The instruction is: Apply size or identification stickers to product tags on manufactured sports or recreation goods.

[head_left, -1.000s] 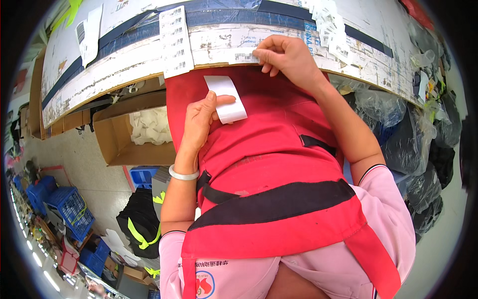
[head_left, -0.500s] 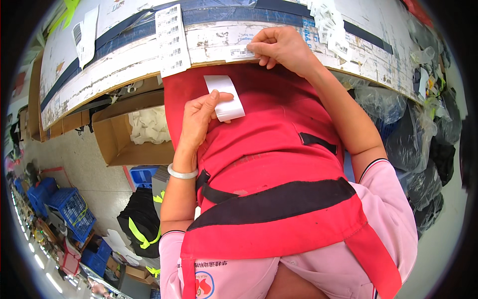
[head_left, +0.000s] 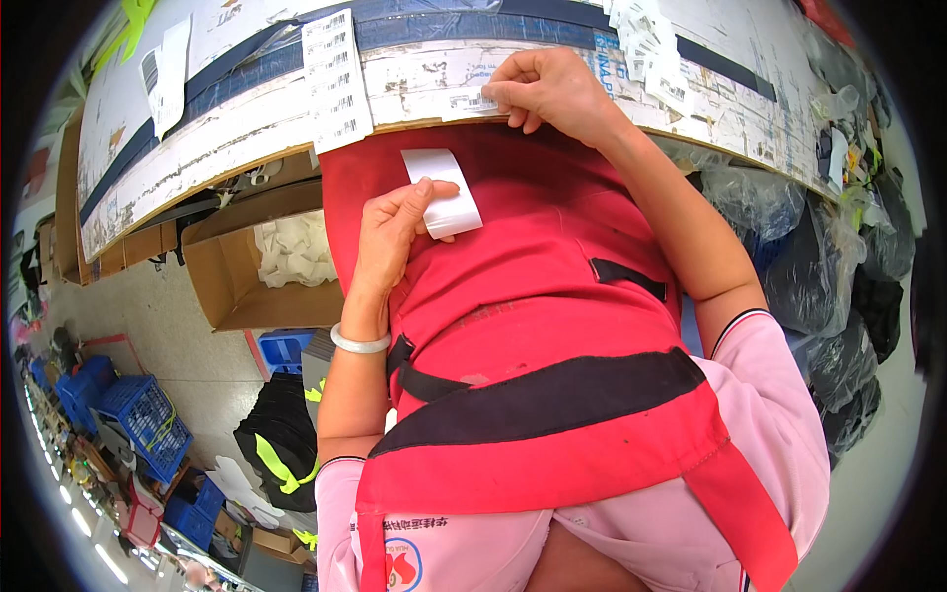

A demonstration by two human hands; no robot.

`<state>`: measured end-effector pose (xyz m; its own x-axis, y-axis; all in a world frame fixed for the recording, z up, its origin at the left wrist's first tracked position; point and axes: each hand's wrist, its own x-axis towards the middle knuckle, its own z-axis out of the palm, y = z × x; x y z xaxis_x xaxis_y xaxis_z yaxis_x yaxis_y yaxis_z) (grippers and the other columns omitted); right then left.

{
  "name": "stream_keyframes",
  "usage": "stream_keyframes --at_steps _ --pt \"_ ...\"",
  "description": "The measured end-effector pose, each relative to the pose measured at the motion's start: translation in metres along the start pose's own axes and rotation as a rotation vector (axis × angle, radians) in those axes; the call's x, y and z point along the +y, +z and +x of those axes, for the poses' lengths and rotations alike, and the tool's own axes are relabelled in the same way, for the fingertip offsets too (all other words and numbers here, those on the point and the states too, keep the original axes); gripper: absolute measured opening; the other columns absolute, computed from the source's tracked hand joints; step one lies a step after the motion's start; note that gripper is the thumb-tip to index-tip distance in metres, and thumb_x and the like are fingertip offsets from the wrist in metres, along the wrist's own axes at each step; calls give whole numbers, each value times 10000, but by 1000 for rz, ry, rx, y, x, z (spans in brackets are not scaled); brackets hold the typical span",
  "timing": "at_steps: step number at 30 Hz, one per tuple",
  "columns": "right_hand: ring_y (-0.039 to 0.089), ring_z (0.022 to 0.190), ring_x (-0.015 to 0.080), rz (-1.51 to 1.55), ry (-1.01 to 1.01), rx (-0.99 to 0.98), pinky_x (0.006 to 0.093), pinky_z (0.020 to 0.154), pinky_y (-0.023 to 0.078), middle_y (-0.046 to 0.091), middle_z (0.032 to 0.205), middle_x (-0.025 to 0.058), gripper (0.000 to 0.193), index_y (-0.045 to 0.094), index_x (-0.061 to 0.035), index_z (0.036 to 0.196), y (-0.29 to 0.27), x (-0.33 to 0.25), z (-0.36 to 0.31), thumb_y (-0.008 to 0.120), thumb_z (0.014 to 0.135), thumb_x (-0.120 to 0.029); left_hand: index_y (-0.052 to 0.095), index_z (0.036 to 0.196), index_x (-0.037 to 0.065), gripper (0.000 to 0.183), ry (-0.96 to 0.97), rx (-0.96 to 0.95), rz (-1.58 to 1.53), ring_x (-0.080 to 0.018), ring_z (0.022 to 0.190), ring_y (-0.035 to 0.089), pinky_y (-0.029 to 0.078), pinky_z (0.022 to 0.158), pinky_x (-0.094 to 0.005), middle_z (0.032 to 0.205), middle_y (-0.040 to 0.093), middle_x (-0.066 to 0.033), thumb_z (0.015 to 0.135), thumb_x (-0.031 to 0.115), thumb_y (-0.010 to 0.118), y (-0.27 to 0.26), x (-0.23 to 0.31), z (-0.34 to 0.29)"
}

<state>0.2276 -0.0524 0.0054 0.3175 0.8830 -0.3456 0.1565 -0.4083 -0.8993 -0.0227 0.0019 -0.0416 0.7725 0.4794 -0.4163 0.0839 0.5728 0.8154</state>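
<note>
My left hand (head_left: 400, 222) grips a blank white strip of paper (head_left: 446, 217) between thumb and fingers, held over my red apron (head_left: 523, 266). My right hand (head_left: 552, 94) is at the table's near edge, its thumb and forefinger pinching the right end of a small printed label (head_left: 469, 102). That label lies against the worn white tabletop (head_left: 414, 74); its far side is partly under my fingers. Left of it, a long sheet of barcode labels (head_left: 335, 84) lies on the table and reaches its edge.
A pile of small printed labels (head_left: 656, 59) lies at the table's right. More white label strips (head_left: 168, 79) are at the left. Below stands a cardboard box (head_left: 222, 281) with crumpled white paper. Clear plastic bags with dark contents (head_left: 804, 276) crowd the right; a blue crate (head_left: 148, 424) stands lower left.
My right hand has shifted very slightly left and up, still at the small label. The left hand with the white strip has barely moved.
</note>
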Motion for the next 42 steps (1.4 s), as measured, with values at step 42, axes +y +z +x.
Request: stream_keyframes --at_steps 42 --pt "574 604 125 -551 48 717 288 568 455 612 674 31 283 657 -59 867 -154 84 -66 762 757 -298 658 1053 -50 198 3 25 -15 -165 743 645 540 594 -276 939 675 -113 928 86 586 -3 2 1"
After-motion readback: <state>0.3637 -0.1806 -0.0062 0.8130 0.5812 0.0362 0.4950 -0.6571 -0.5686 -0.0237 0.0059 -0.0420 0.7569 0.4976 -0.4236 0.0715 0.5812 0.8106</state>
